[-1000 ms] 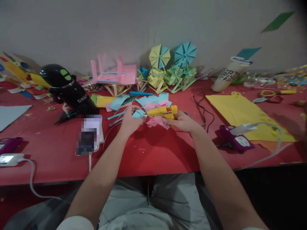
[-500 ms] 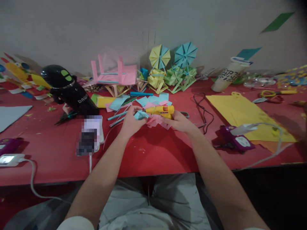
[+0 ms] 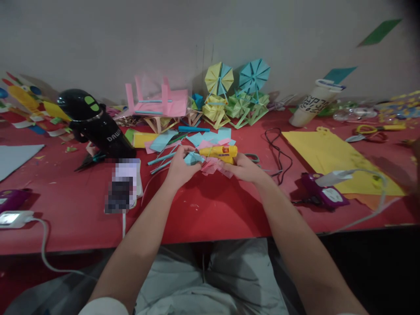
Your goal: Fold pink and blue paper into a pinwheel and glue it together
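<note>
My right hand is wrapped round the handle of a yellow hot glue gun, which lies level with its nozzle pointing left. Between the fingers of my left hand is a piece of folded light blue paper, close to the nozzle tip. Just below the gun, pink paper scraps show between my hands. Behind my fingers, loose blue and pink paper pieces are spread over the red table. Thin blue paper sticks lie left of my left hand. The exact contact at the nozzle is too small to tell.
Folded paper models and a pink paper piece stand along the wall. On the left are a black bottle and a phone. Yellow sheets, a cup, scissors and a purple power block are right.
Hardly anything differs. The glue gun has shifted very slightly within the same grip, and both hands stay in nearly the same place.
</note>
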Tool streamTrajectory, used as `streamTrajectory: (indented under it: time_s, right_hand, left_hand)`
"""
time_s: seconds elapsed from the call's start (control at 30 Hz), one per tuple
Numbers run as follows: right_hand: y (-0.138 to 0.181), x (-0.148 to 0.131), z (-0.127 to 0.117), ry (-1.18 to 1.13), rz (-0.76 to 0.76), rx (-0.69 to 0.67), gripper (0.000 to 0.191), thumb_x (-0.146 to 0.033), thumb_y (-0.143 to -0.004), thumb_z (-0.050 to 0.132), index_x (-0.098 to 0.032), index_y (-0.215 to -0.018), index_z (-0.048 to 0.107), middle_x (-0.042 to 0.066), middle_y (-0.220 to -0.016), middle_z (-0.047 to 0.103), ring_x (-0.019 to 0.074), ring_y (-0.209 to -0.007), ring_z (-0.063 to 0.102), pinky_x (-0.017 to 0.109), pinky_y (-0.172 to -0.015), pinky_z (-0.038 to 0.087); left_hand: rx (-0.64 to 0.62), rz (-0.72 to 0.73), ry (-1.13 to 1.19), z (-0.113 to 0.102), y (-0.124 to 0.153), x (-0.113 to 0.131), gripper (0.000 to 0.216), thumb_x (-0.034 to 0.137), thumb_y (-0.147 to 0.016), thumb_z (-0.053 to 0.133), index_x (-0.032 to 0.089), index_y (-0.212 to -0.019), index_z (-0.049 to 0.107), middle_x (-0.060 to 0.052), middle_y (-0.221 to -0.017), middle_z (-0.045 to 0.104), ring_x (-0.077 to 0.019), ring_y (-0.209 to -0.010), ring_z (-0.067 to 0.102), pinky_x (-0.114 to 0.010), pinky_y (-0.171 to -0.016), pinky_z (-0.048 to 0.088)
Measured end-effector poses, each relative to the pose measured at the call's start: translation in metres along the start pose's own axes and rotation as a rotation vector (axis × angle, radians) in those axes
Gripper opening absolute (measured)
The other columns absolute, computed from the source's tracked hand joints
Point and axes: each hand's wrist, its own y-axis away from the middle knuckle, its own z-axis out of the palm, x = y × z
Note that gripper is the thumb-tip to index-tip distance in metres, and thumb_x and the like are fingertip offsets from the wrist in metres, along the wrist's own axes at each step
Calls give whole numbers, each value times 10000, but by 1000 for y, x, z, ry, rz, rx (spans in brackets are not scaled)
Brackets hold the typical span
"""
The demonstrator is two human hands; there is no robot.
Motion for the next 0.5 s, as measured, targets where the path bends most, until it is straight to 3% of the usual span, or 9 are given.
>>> streamTrajectory:
  time_s: [0.5]
  right_hand:
    - [-1, 3, 1, -47, 17, -44, 430, -608, -868, 550, -199, -736, 537, -11, -569, 527, 125, -525, 484, 271, -513, 392]
  left_hand:
    - [-12, 2, 4, 0, 1, 0, 409, 176, -621, 725, 192, -986, 541, -12, -884, 623, -151, -779, 593, -286, -704, 457]
